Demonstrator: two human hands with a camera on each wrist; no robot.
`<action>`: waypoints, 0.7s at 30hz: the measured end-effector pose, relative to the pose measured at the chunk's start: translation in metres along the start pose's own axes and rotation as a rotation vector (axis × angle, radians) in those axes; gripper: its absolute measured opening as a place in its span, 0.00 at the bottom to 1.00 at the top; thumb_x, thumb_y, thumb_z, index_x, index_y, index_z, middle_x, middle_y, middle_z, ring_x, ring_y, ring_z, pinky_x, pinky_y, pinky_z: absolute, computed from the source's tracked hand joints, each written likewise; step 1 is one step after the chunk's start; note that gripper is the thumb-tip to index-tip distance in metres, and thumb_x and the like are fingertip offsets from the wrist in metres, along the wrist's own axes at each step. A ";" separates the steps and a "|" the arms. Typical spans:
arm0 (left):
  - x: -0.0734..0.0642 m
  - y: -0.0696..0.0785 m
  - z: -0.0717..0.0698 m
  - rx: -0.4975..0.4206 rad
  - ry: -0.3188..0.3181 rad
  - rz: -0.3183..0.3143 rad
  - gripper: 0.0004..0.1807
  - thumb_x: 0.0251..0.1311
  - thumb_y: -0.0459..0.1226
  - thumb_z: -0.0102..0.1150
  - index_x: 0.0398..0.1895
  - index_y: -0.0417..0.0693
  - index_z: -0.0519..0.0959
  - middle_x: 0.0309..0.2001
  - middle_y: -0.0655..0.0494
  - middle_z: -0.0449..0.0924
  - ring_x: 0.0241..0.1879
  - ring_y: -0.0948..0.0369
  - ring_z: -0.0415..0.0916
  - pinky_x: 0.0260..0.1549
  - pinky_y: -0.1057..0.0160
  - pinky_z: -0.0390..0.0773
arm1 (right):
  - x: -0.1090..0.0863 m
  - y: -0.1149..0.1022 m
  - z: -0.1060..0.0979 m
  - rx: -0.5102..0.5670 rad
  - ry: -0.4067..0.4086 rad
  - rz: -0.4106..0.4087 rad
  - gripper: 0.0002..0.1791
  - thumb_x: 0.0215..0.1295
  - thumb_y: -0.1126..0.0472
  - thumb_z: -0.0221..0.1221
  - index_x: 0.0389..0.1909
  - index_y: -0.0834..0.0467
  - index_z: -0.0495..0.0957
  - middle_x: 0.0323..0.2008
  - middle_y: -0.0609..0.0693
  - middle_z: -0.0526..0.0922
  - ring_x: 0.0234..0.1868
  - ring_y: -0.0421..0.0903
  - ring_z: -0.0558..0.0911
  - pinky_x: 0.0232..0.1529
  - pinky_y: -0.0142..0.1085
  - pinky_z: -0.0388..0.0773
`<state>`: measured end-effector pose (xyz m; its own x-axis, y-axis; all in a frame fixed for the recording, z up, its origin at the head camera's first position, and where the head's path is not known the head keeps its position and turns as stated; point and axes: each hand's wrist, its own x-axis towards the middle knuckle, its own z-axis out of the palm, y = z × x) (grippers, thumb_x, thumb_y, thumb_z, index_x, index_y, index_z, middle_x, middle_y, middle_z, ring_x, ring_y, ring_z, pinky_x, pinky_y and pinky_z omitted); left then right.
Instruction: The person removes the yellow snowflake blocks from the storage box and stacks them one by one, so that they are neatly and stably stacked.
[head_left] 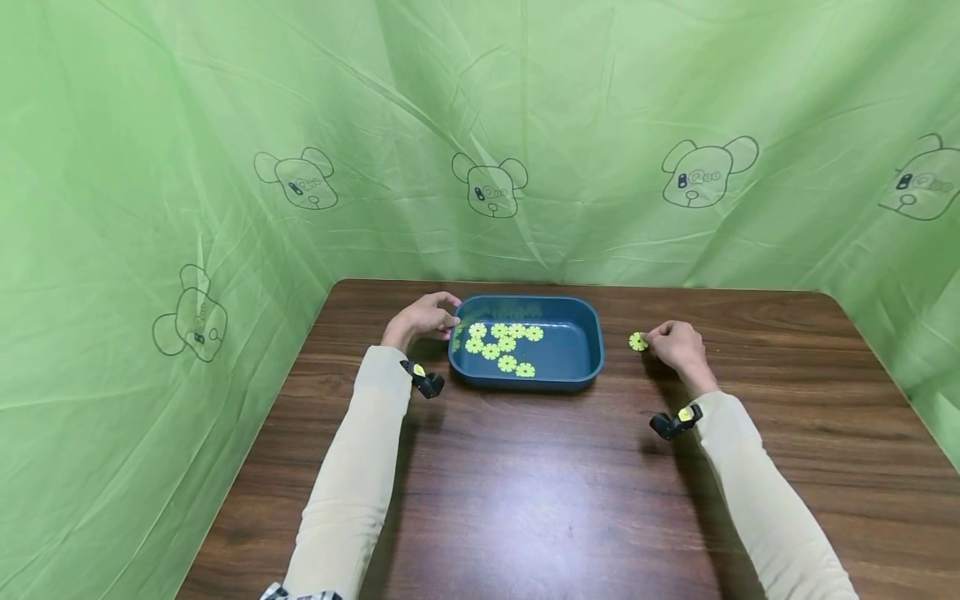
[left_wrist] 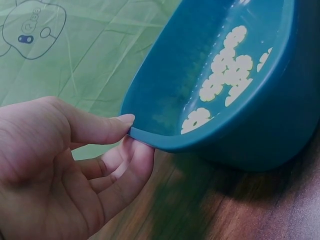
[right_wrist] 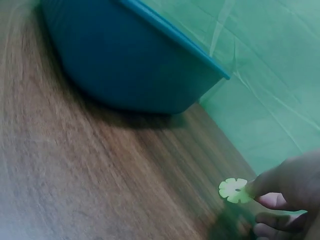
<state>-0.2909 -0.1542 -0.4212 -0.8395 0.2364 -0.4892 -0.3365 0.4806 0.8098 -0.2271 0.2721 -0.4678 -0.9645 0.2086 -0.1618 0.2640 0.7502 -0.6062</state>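
Note:
A dark blue rectangular basin [head_left: 577, 385] with rounded corners stands on the table. Inside it lie several flat yellow-green flower-shaped discs [head_left: 491, 352], mostly toward its left side. My left hand [head_left: 426, 317] pinches the basin's left rim, thumb on top and fingers beneath, as the left wrist view shows up close. To the right of the basin, my right hand [head_left: 677, 343] pinches one more yellow-green flower-shaped disc [right_wrist: 234, 190] by its edge. That disc hangs close over the wood, apart from the basin wall.
The brown wooden table [head_left: 517, 500] reaches back to a green curtain [head_left: 585, 225] printed with bear-head outlines. More curtain hangs along the left and right sides. Black wrist cameras [head_left: 429, 383] sit on both cream sleeves.

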 end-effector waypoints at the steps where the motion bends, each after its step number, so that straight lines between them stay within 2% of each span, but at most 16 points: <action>1: 0.000 0.000 0.000 0.000 0.001 0.000 0.21 0.66 0.28 0.52 0.61 0.45 0.65 0.38 0.44 0.70 0.28 0.60 0.72 0.50 0.51 0.78 | 0.000 0.001 0.000 -0.014 0.003 -0.001 0.18 0.66 0.51 0.56 0.40 0.63 0.82 0.45 0.63 0.82 0.49 0.62 0.75 0.46 0.49 0.72; 4: 0.000 0.000 0.000 -0.002 0.001 -0.001 0.21 0.66 0.29 0.52 0.61 0.45 0.65 0.37 0.44 0.70 0.28 0.60 0.72 0.53 0.48 0.76 | 0.001 0.003 0.000 -0.041 0.008 0.001 0.18 0.66 0.50 0.55 0.41 0.62 0.82 0.51 0.66 0.79 0.54 0.66 0.73 0.51 0.55 0.70; 10: 0.001 0.000 -0.001 0.004 0.000 0.000 0.21 0.66 0.29 0.52 0.61 0.46 0.66 0.35 0.46 0.70 0.28 0.60 0.72 0.52 0.49 0.77 | 0.001 0.006 0.001 -0.058 0.019 0.021 0.18 0.65 0.50 0.55 0.42 0.62 0.81 0.52 0.67 0.77 0.56 0.68 0.72 0.52 0.57 0.70; 14: 0.001 -0.001 0.000 -0.005 -0.005 0.006 0.21 0.66 0.29 0.52 0.61 0.45 0.65 0.36 0.45 0.70 0.27 0.61 0.72 0.42 0.57 0.81 | 0.001 0.007 0.002 -0.056 0.037 0.016 0.17 0.64 0.51 0.56 0.41 0.62 0.81 0.51 0.66 0.78 0.55 0.68 0.73 0.52 0.57 0.70; 17: 0.001 -0.001 0.000 -0.024 -0.012 0.012 0.22 0.66 0.28 0.51 0.62 0.45 0.65 0.37 0.44 0.70 0.25 0.61 0.71 0.33 0.64 0.80 | 0.001 0.007 0.002 -0.052 0.043 0.005 0.17 0.64 0.52 0.57 0.41 0.62 0.81 0.49 0.65 0.79 0.55 0.67 0.73 0.52 0.57 0.69; 19: 0.001 -0.001 0.000 -0.036 -0.018 0.012 0.22 0.66 0.27 0.51 0.63 0.44 0.64 0.37 0.43 0.70 0.25 0.62 0.71 0.34 0.63 0.80 | 0.001 0.008 0.002 -0.049 0.041 0.001 0.17 0.65 0.52 0.56 0.41 0.62 0.81 0.49 0.65 0.80 0.55 0.67 0.73 0.53 0.57 0.69; 21: 0.001 -0.002 0.000 -0.034 -0.021 0.011 0.23 0.66 0.28 0.51 0.63 0.44 0.64 0.38 0.43 0.70 0.25 0.61 0.71 0.39 0.60 0.80 | 0.001 0.007 0.001 -0.042 0.042 0.001 0.17 0.65 0.52 0.56 0.41 0.62 0.80 0.48 0.64 0.80 0.55 0.67 0.73 0.54 0.57 0.69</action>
<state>-0.2912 -0.1548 -0.4230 -0.8343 0.2597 -0.4863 -0.3416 0.4488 0.8258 -0.2260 0.2771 -0.4730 -0.9633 0.2349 -0.1297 0.2662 0.7751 -0.5730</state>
